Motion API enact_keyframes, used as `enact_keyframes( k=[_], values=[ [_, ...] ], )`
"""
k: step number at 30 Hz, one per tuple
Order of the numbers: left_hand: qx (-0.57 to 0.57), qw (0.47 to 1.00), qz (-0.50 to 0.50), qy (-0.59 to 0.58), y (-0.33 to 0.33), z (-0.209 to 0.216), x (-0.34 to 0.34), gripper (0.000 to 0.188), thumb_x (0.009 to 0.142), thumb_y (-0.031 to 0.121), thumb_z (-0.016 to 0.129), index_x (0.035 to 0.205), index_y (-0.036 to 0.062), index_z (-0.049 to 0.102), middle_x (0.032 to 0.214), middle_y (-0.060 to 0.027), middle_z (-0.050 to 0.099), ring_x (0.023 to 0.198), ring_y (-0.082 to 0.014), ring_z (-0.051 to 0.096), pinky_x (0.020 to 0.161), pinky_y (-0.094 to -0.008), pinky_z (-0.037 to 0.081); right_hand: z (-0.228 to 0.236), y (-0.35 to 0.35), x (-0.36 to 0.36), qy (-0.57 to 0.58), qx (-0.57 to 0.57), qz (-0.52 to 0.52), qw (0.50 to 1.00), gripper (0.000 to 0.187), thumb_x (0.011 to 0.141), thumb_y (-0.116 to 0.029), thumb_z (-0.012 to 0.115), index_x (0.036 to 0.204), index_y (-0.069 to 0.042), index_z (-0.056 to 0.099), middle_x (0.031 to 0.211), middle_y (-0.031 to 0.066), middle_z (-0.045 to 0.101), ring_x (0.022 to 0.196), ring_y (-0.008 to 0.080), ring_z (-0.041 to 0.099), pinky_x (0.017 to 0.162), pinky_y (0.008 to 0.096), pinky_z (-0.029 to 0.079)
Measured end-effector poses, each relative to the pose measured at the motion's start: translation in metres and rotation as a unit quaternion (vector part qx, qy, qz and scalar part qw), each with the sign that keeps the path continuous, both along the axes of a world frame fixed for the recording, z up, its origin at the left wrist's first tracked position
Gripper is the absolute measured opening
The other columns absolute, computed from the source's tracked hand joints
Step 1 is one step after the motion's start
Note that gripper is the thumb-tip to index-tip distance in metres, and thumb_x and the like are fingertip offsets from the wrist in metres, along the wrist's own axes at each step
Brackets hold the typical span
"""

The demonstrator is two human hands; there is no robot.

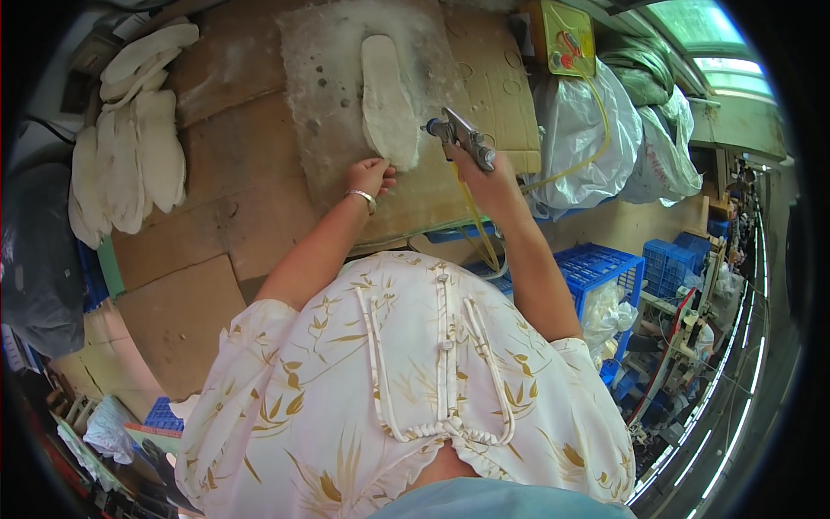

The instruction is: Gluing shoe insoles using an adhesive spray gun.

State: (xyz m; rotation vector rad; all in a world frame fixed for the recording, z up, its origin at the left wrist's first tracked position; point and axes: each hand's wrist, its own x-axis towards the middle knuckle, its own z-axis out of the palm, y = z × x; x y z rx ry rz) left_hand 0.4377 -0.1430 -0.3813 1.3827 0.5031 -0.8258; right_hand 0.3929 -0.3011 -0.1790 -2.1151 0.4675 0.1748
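A cream-white, shoe-shaped insole (pixel 387 104) lies lengthwise on a whitened, residue-covered cardboard sheet (pixel 328 112). My left hand (pixel 372 178) is closed at its near end, thumb and fingers pinching the edge. My right hand (pixel 486 180) grips a metal spray gun (pixel 462 134) just right of the insole, the nozzle pointing left toward it. A yellowish hose (pixel 471 212) hangs down from the gun. Whether spray is coming out cannot be seen.
Several more white insoles (pixel 138 151) lie piled at the far left. A yellow container (pixel 560 39) with a hose stands at the far right, beside white plastic bags (pixel 596 130). Blue crates (pixel 596 259) stand right of my arm; a black bag (pixel 39 259) is at left.
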Motion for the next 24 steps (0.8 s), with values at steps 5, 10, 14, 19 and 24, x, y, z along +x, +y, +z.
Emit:
enact_keyframes(
  k=[5,10,14,19,24],
  values=[
    [0.001,1.000,0.005,0.000,-0.002,0.002,-0.001,0.022,0.083,0.023,0.055,0.095,0.0047,0.057,0.084,-0.0050,0.063,0.061,-0.0121,0.061,0.044,-0.0212,0.044,-0.005,-0.007,-0.024,0.036,0.012,-0.018,0.999,0.034,0.082,-0.032,0.057,0.076,0.001,0.052,0.057,0.0045,0.043,0.055,0.0123,0.037,0.052,0.0293,0.035],
    [0.009,1.000,0.004,0.003,-0.002,0.002,-0.001,0.022,0.082,0.023,0.055,0.095,0.0053,0.057,0.084,-0.0049,0.063,0.060,-0.0120,0.061,0.044,-0.0212,0.044,-0.014,-0.010,-0.040,0.066,0.016,0.000,0.998,0.034,0.082,-0.033,0.057,0.078,0.001,0.053,0.058,0.0073,0.045,0.055,0.0151,0.038,0.052,0.0302,0.036],
    [0.012,1.000,0.009,0.001,-0.002,0.003,-0.001,0.021,0.082,0.022,0.055,0.095,0.0054,0.057,0.084,-0.0047,0.064,0.060,-0.0116,0.061,0.044,-0.0206,0.044,-0.015,-0.003,-0.027,0.040,0.005,0.009,0.999,0.034,0.081,-0.032,0.057,0.078,0.001,0.053,0.057,0.0093,0.045,0.054,0.0177,0.038,0.052,0.0309,0.036],
    [0.006,1.000,0.009,0.002,-0.002,0.004,-0.001,0.021,0.083,0.022,0.055,0.095,0.0053,0.058,0.083,-0.0047,0.064,0.060,-0.0106,0.061,0.044,-0.0193,0.044,-0.012,-0.001,0.009,-0.033,0.017,0.000,0.999,0.032,0.081,-0.030,0.058,0.076,0.001,0.053,0.057,0.0086,0.045,0.054,0.0165,0.037,0.052,0.0311,0.036],
    [0.006,1.000,0.012,0.004,-0.004,0.007,-0.002,0.020,0.083,0.021,0.054,0.094,0.0050,0.058,0.082,-0.0045,0.064,0.060,-0.0105,0.061,0.044,-0.0196,0.044,-0.010,-0.002,0.031,-0.077,0.013,-0.019,0.997,0.031,0.082,-0.029,0.057,0.075,0.001,0.052,0.057,0.0077,0.044,0.054,0.0152,0.037,0.052,0.0310,0.036]
  ],
)
